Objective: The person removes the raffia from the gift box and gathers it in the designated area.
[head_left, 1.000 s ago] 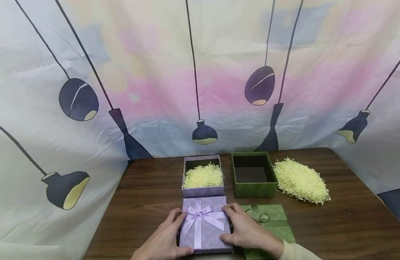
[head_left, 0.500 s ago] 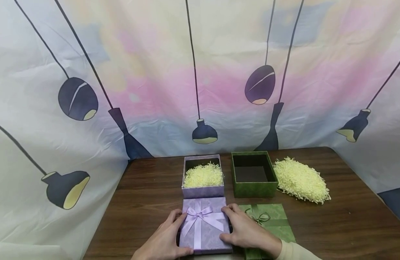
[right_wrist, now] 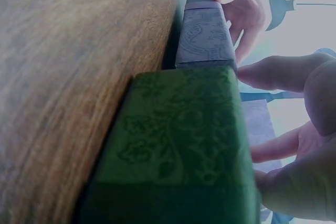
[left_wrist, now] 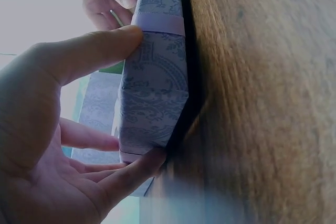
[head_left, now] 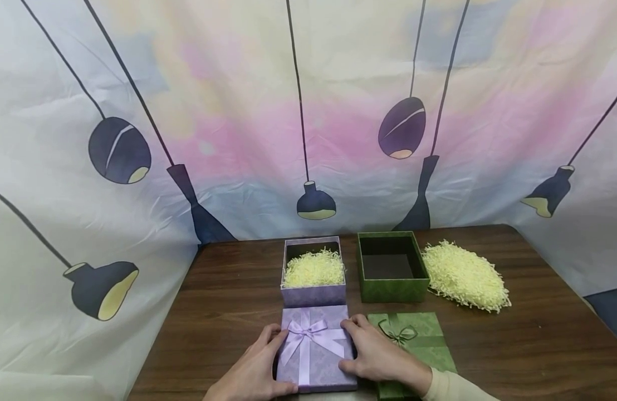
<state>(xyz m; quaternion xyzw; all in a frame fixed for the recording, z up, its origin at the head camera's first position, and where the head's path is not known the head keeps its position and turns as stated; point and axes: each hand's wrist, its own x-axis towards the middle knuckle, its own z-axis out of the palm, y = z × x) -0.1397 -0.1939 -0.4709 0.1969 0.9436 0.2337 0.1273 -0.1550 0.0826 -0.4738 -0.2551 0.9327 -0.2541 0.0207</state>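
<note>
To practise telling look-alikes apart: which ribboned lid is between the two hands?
The lilac lid, held by the left hand and right hand; the green lid lies to its right, partly hidden.

right of the purple lid [head_left: 316,362], the right hand [head_left: 376,351] hides part of the green lid [head_left: 424,345], which the right wrist view's bottom edge cuts off. left of the purple lid, the left hand [head_left: 255,362] is cropped near the wrist in the head view. the lid's underside is out of sight. just beyond it, shredded paper [head_left: 314,269] covers most of the purple box's [head_left: 314,296] floor. the tabletop [left_wrist: 262,103] beside it blurs in the left wrist view.
</note>
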